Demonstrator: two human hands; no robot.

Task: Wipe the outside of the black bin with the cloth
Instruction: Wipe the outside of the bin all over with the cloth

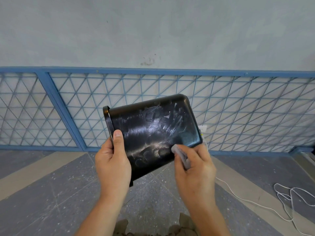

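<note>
Left hand: the left hand grips the bin at its rim, thumb flat on the outer wall. The other fingers go behind the rim, out of sight. This grip likely keeps the bin steady and turns the broad side up to the cloth.
Right hand: the right hand has its fingers curled round the cloth and presses it to the bin's near edge, close to the base.
Cloth: the cloth is grey and bunched into a pad. It touches the bin wall, and most of it is hidden in the hand.
Bin: the bin is black and held in the air between both hands. It is tipped on its side, mouth to the left and base to the upper right. Pale streaks cross the facing wall, probably wipe marks, so the job looks to be in progress.
Floor: the floor is speckled grey with beige bands, well below the bin.
Cable: a white cable lies in loose loops on the floor to the right.
Railing: a blue mesh railing runs behind the bin.
Wall: a pale wall rises above the railing.
</note>
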